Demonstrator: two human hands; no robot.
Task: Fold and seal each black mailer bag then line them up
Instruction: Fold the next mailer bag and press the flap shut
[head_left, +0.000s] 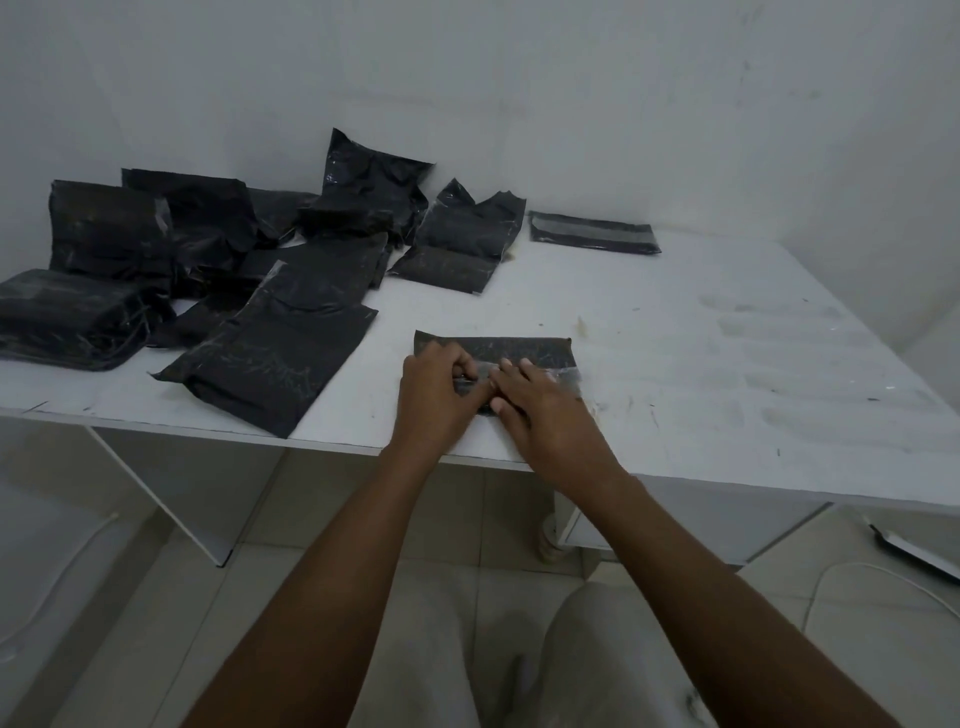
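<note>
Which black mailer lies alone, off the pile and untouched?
The folded mailer farthest right at the back of the table, clear of the pile. It touches no other bag; left hand and right hand are on a nearer mailer.

Around the near bag (493, 345), bare tabletop (727, 338) is lying open from two to four o'clock; a heap of mailer bags (208, 270) is crowding nine to twelve, one folded bag (595, 232) sitting at one

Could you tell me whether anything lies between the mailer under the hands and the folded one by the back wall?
Nothing visible does. The left hand pinches and the right hand presses the mailer; only smudged table lies between it and the folded mailer. The pile sits further left.
</note>
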